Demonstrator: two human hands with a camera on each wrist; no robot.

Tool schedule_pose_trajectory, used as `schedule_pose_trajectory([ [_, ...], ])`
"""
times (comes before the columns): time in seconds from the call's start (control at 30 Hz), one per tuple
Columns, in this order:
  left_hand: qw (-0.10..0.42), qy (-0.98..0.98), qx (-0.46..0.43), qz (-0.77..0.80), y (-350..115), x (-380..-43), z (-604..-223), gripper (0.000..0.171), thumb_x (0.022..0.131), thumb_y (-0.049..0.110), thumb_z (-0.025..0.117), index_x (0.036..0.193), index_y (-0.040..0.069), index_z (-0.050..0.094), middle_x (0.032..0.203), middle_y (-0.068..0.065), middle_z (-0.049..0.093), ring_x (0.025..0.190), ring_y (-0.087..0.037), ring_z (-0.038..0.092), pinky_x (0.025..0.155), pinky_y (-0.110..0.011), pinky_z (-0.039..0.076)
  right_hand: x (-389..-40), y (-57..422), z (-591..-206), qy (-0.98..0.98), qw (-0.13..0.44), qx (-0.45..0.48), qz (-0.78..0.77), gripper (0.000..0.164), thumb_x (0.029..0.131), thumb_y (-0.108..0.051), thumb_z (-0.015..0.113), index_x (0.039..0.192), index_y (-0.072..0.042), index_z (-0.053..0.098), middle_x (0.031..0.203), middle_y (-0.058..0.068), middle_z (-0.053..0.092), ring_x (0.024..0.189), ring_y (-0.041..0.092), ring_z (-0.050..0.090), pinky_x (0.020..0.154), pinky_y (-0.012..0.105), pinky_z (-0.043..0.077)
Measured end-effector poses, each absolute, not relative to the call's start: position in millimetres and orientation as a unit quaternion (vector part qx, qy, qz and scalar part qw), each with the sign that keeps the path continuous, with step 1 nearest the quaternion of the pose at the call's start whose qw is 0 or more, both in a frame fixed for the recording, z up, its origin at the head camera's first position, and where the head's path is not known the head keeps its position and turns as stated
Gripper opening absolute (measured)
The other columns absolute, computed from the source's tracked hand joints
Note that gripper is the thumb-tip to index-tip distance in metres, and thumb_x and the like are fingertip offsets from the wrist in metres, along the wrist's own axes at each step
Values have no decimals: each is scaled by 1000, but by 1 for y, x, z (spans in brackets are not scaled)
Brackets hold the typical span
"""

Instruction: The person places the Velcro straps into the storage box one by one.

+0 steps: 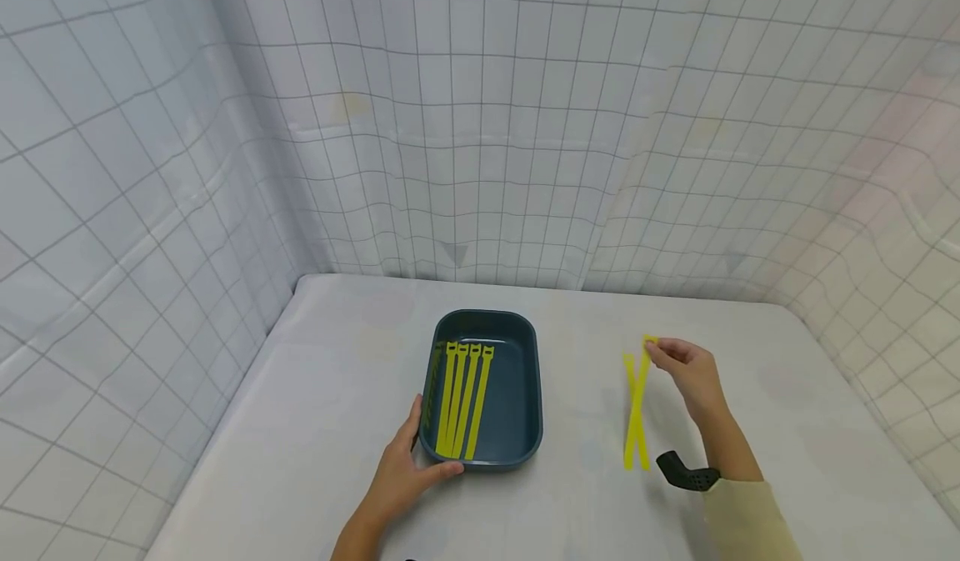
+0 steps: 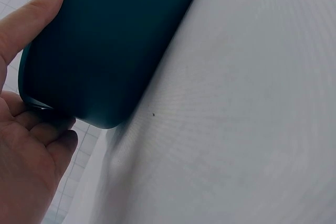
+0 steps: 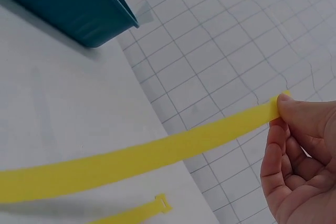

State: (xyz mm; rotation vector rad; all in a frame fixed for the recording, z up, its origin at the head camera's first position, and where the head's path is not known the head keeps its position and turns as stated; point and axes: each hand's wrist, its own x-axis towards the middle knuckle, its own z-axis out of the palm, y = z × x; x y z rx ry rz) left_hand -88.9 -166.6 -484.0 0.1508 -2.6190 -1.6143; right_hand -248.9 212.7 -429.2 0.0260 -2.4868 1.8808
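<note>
My left hand (image 1: 397, 473) grips the near left corner of a dark teal tray (image 1: 517, 403), thumb over the near rim and fingers along the left side. Inside the tray, several yellow hook-and-loop cable ties (image 1: 470, 403) lie side by side toward its left wall. To the right of the tray, my right hand (image 1: 690, 369) pinches the slotted head of another yellow cable tie (image 3: 157, 153) between thumb and fingers. This tie's head end is raised and its tail slopes toward me. A second loose tie (image 3: 131, 216) lies on the table under it, crossing it in the head view.
A white table (image 1: 337, 394) carries everything. White gridded curtains (image 1: 487, 127) hang behind it and at both sides. A black band (image 1: 690, 473) sits on my right wrist, below which a pale yellow sleeve (image 1: 750, 519) begins.
</note>
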Motion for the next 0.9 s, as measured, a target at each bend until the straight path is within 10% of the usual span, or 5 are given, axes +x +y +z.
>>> schedule_pose_trajectory([
  [0.47, 25, -851, 52, -523, -167, -90, -485, 114, 63, 41, 82, 148, 6, 13, 150, -12, 18, 135, -31, 20, 105, -48, 24, -231, 214, -417, -800, 55, 16, 597, 43, 84, -28, 68, 103, 10, 61, 83, -8, 64, 76, 12, 57, 71, 12, 48],
  [0.9, 25, -846, 52, -530, -166, -90, -484, 114, 64, 40, 83, 147, 6, 13, 150, -13, 19, 135, -31, 21, 104, -48, 25, -254, 255, -485, -772, 84, 27, 629, 30, 83, -27, 70, 101, -3, 68, 98, 8, 65, 85, 18, 58, 76, 16, 49],
])
